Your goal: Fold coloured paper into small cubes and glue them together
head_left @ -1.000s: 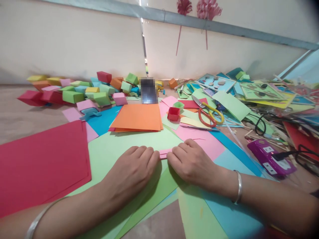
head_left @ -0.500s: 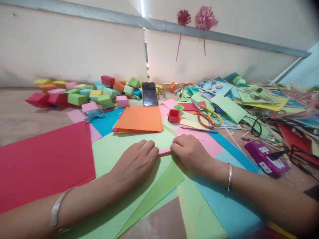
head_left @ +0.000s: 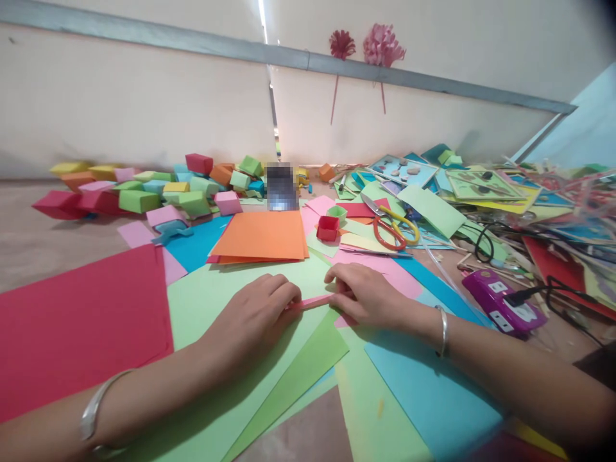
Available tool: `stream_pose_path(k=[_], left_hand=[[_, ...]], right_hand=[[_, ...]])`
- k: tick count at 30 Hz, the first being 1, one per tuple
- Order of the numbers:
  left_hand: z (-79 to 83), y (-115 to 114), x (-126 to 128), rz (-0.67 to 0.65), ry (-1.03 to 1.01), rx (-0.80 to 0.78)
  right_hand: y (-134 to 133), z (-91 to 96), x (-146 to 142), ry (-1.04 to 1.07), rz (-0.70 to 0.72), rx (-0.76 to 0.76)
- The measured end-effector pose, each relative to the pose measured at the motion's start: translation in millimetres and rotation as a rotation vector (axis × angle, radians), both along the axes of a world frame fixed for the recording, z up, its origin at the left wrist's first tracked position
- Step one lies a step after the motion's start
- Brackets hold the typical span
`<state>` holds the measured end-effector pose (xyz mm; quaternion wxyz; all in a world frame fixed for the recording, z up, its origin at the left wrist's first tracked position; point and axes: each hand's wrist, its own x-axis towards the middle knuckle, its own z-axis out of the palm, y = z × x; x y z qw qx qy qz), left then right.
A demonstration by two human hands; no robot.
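Note:
A narrow pink strip of folded paper (head_left: pixel 316 301) runs between my two hands, just over a light green sheet (head_left: pixel 206 314). My left hand (head_left: pixel 260 308) has its fingers curled round the strip's left end, which they hide. At the other end my right hand (head_left: pixel 363 294) pinches the strip between thumb and fingers, its index finger lifted and bent. Beneath my hands, a darker green folded sheet (head_left: pixel 298 369) points towards the strip. Beyond them sits a stack of orange paper (head_left: pixel 260 234), with a small red paper box (head_left: pixel 328 228) and a pale green one (head_left: pixel 337 214) beside it.
Scissors (head_left: pixel 394 228) with red and yellow handles lie on paper at the right. A purple power strip (head_left: pixel 503 305) with black cables stands nearer. Large red sheets (head_left: pixel 86 321) cover the left. Several coloured paper boxes (head_left: pixel 139 197) line the wall, by a blurred-out object (head_left: pixel 282 186).
My right hand's index finger has risen off the strip and its grip has loosened. More of the pink strip shows between my hands. The whole view has shifted slightly.

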<state>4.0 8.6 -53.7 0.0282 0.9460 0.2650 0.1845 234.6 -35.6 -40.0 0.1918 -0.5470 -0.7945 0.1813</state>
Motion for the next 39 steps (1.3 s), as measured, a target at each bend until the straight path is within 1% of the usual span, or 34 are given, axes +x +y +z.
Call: stream_pose_path(k=[2, 4, 6, 9, 11, 13, 16, 18, 22, 24, 27, 30, 32, 34, 35, 37, 39], left_hand=[[-0.9, 0.3, -0.5, -0.017, -0.044, -0.029], [0.0, 0.4, -0.6, -0.021, -0.077, -0.05], [2.7, -0.3, -0.1, -0.032, -0.106, -0.038], [7.6, -3.2, 1.8, -0.088, -0.161, 0.093], [9.7, -6.2, 3.4, -0.12, -0.175, 0.189], [10.8, -9.1, 4.6, -0.136, -0.153, 0.255], [11.7, -11.4, 4.1, -0.192, -0.086, 0.308], [12.6, -12.0, 2.3, -0.214, -0.081, 0.33], [14.4, -15.9, -0.6, -0.202, -0.113, 0.374], [14.6, -19.2, -0.6, -0.224, -0.113, 0.387], [13.4, -19.8, -0.2, -0.221, -0.124, 0.375], [10.2, -10.3, -1.6, -0.143, -0.139, 0.372], [7.7, -0.4, -3.5, -0.079, -0.146, 0.347], [6.4, 8.3, -4.7, -0.019, -0.155, 0.251], [6.6, 11.3, -4.7, 0.014, -0.159, 0.17], [8.4, 14.5, -3.6, 0.076, -0.173, -0.041], [11.2, 15.2, -1.8, 0.122, -0.206, -0.255]], right_hand=[[-0.9, 0.3, 0.7, 0.003, 0.039, 0.037], [-1.7, 0.0, 0.8, 0.0, 0.08, 0.109], [-3.1, -0.7, -0.2, 0.002, 0.114, 0.177], [-7.1, -3.7, -4.0, -0.018, 0.167, 0.241], [-10.7, -7.2, -7.2, -0.017, 0.177, 0.283], [-14.1, -11.3, -10.2, 0.011, 0.166, 0.341], [-17.5, -15.0, -14.7, 0.048, 0.155, 0.438], [-19.1, -13.9, -18.4, -0.003, 0.164, 0.516], [-24.8, -5.3, -27.6, -0.26, 0.198, 0.742], [-27.3, -1.0, -30.4, -0.328, 0.221, 0.818], [-24.8, 2.6, -26.6, -0.357, 0.262, 0.852], [-12.9, 3.1, -12.3, -0.4, 0.287, 0.852], [-2.9, 1.8, -0.5, -0.432, 0.273, 0.838], [5.7, -0.5, 9.3, -0.447, 0.25, 0.814], [9.1, -1.8, 12.8, -0.447, 0.242, 0.8], [13.8, -4.5, 16.8, -0.441, 0.238, 0.749], [16.4, -6.3, 18.0, -0.417, 0.23, 0.642]])
